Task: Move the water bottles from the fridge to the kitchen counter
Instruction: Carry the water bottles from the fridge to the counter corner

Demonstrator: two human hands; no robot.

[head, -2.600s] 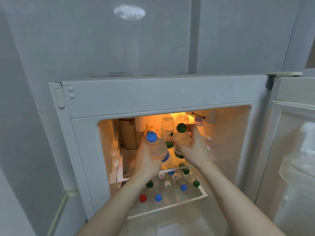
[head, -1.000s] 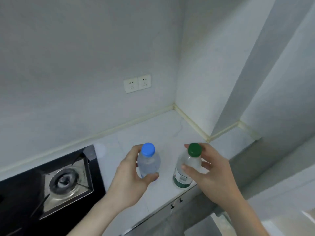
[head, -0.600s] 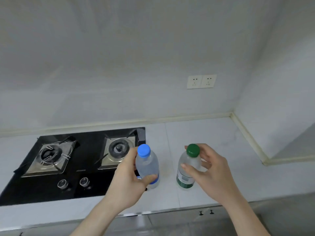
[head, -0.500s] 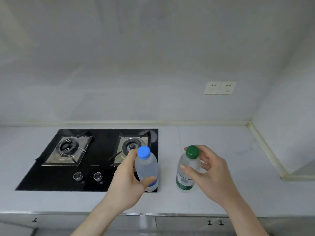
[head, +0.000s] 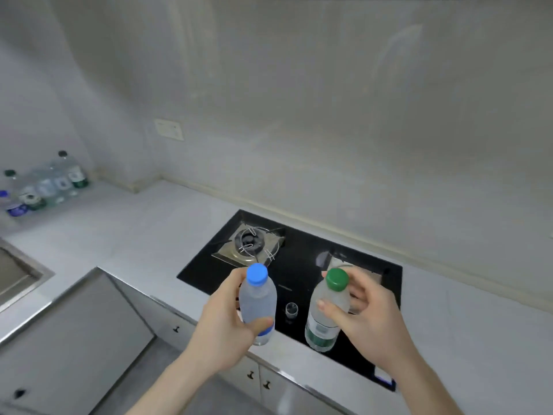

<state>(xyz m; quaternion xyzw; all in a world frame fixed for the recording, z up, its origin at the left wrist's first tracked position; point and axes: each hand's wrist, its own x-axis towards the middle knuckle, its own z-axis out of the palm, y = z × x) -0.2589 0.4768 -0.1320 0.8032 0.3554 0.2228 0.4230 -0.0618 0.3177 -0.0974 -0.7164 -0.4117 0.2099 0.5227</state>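
- Right, my left hand [head: 223,326] has its grip wrapped round the blue-capped bottle [head: 258,307], thumb across the lower body and fingers behind; the bottle is upright and held in the air.
- My right hand [head: 366,320] has its grip closed on the green-capped bottle [head: 324,317], thumb on the front just under the shoulder, fingers curled behind the neck; it tilts slightly, base towards me.
- Both bottles are clear, side by side but apart, and they sit in view over the front edge of the black gas hob [head: 293,265].
- A small round control knob [head: 291,310] on the hob shows in the gap between the bottles.
- Below them: the tabletop [head: 143,232] front edge and cabinet doors with dark pulls.
- One burner [head: 253,242] is in plain view behind the blue cap; the other is mostly hidden by my right hand.
- Far left: corner of a steel sink [head: 18,277].
- Far left corner of the tabletop: a cluster of bottles [head: 45,185] standing by the wall, blurred, can't count them.
- On the wall above: a pale socket plate [head: 169,129].
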